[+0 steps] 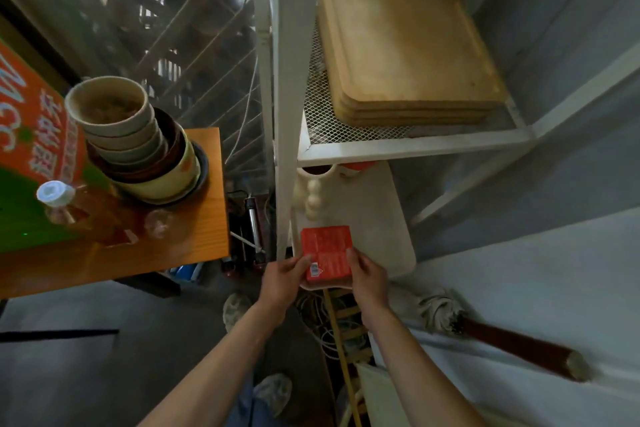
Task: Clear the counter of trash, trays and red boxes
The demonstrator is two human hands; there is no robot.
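You've got the red box (327, 252) pinched btwn both hands, left hand (284, 276) and right hand (367, 277) on its near corners, over the lower shelf tray (388, 225). Prob. light, stiff cardboard; hold by edges, don't crush.

place: back corner of a small eatery, looks like
clue: wooden trays (408, 55) stacked on white metal rack (412, 146)
left of rack: dirty bowls (138, 146) piled on counter (204, 218)

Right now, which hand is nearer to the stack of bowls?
Left. The left hand grips the red box's left edge, on the side toward the bowls; the right hand grips the opposite edge, farther away.
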